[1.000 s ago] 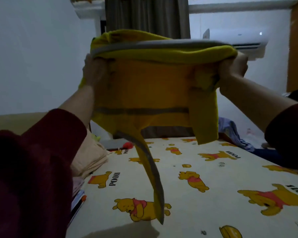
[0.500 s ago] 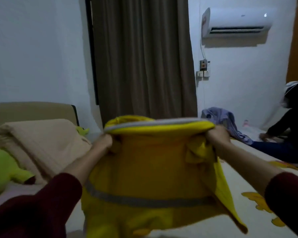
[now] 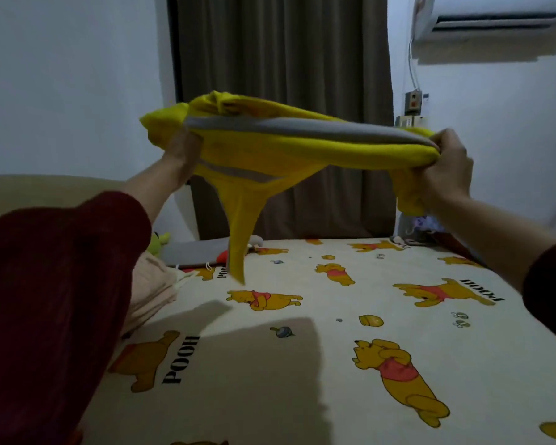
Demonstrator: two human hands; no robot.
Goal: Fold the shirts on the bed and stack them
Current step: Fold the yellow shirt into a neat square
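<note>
Yellow shirt (image 3: 302,149) held stretched in the air above the bed (image 3: 334,348), left hand (image 3: 182,152) and right hand (image 3: 446,168) each gripping one end, apparently to straighten it for folding.

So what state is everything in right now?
yellow shirt: off the bed, stretched between both hands, sleeve dangling
left hand: grips the shirt's left end
right hand: grips its right end
curtain: drawn shut
beige blanket: folded, on the bed

Dim room, light from behind the wearer; soft shadow on the bed sheet (image 3: 302,396); edges bowed, slightly blurry
</note>
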